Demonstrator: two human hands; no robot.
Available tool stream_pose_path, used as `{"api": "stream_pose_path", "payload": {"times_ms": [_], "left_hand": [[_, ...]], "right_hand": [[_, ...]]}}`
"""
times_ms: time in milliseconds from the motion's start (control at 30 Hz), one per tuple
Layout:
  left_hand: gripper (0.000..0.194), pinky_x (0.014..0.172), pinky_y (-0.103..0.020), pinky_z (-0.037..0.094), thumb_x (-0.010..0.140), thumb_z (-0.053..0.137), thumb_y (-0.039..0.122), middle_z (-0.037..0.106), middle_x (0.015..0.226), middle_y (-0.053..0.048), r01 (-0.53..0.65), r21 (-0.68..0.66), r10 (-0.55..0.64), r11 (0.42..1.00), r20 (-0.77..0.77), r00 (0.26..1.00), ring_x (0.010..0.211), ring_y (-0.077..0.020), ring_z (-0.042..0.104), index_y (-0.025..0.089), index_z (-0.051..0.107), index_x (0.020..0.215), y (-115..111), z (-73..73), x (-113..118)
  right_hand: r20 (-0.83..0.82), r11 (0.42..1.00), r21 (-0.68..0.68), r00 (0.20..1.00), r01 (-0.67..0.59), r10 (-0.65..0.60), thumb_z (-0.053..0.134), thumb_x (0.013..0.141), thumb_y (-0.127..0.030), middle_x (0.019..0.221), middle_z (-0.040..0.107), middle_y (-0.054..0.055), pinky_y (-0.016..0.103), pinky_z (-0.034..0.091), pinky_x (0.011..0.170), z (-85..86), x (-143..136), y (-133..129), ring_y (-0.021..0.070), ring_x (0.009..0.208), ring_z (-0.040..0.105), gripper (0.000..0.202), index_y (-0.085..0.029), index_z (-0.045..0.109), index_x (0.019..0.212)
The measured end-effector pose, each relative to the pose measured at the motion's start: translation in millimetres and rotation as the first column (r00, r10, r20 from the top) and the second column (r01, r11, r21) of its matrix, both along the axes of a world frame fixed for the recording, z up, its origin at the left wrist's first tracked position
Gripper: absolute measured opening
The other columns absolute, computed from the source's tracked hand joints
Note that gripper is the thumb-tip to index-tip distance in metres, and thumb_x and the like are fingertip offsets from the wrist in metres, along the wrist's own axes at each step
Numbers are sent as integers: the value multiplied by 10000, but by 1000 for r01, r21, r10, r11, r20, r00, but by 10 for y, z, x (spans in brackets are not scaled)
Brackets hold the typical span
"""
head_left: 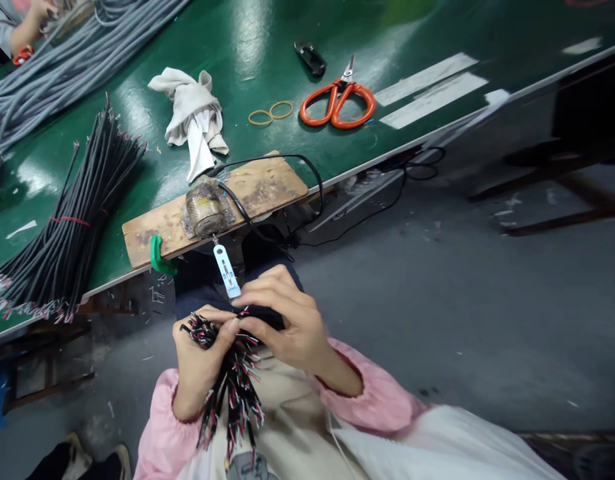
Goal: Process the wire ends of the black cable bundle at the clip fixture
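Observation:
A bunch of black cables [237, 393] with red and white wire ends hangs over my lap. My left hand [202, 353] is wrapped round it, thumb on top. My right hand [287, 320] pinches at a cable end beside my left thumb; its fingertips touch or nearly touch the cable there. Just above the fingers, a light-blue clip-like piece [227, 271] sticks out from a small motor-like device [205, 208]. That device is mounted on a wooden board [267, 183] at the table edge, with a green clamp [160, 257] at the board's left.
On the green table [267, 40] lie orange-handled scissors [355, 107], a black cutter [310, 59], rubber bands [271, 113], a white cloth [192, 110], a tied black cable bundle [77, 220] and long grey cables [82, 60]. Another person's hand [37, 17] is at the top left.

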State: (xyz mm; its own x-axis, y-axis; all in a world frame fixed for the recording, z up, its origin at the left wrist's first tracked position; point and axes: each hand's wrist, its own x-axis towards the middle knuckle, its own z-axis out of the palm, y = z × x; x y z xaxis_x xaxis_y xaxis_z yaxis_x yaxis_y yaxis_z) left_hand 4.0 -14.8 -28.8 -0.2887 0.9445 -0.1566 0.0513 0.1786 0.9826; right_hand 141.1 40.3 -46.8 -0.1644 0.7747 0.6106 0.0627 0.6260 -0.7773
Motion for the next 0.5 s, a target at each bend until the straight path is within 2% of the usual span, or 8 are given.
{"api": "stream_pose_path", "payload": {"times_ms": [133,200,233,300,333,400,433,500], "left_hand": [[155,549,-221,485,772,788,345,682,622,0,32,-38,-32,999,8,999,485,-89,571,192,804,749,-10,-8,-9],[192,537,-224,482,792,769,381,676,610,-5,44,-31,-44,999,18,999,494,-98,577,195,811,762,4,1,-16],[216,533,-227,485,792,765,402,678,607,-10,52,-19,-51,998,29,998,502,-104,583,195,811,749,15,9,-22],[247,522,-232,491,762,786,434,687,605,-23,80,3,-80,997,53,995,515,-118,594,196,807,700,42,31,-42],[247,512,-232,491,739,804,438,694,605,-28,97,14,-98,995,63,993,508,-119,593,199,806,678,54,41,-52],[220,488,-228,488,705,832,426,710,616,-33,116,26,-118,993,74,990,481,-111,582,210,809,668,71,52,-70],[201,482,-224,487,691,843,413,715,622,-33,108,31,-110,994,72,991,475,-109,581,215,811,670,75,53,-76],[173,493,-220,497,658,868,385,720,629,-32,64,49,-66,997,55,996,490,-112,597,222,809,659,80,42,-82]], "right_hand": [[19,986,93,990,137,-139,601,949,-206,706,680,23,329,409,671,-4,-10,-14,165,690,545,125,-194,659,839],[36,975,131,982,178,-184,595,951,-214,691,665,28,334,394,672,-11,-16,-7,174,708,525,157,-193,658,809],[14,984,111,990,139,-142,590,959,-240,677,650,26,333,393,673,-22,-20,5,173,708,519,192,-193,649,783],[-112,997,-17,991,-69,67,575,971,-335,642,605,17,324,402,663,-69,-33,46,162,684,511,291,-193,617,721],[-209,973,-104,961,-205,180,568,969,-397,630,580,12,316,407,651,-102,-45,73,156,669,507,346,-192,599,693],[-403,862,-292,870,-415,283,577,940,-502,621,541,4,300,408,621,-166,-79,139,146,642,497,427,-188,575,651],[-469,795,-388,843,-466,264,601,912,-538,622,531,1,292,405,610,-186,-99,179,141,632,493,448,-185,575,639],[-517,686,-548,838,-479,173,666,835,-602,633,540,0,283,400,610,-177,-142,271,130,620,492,475,-174,603,639]]}}
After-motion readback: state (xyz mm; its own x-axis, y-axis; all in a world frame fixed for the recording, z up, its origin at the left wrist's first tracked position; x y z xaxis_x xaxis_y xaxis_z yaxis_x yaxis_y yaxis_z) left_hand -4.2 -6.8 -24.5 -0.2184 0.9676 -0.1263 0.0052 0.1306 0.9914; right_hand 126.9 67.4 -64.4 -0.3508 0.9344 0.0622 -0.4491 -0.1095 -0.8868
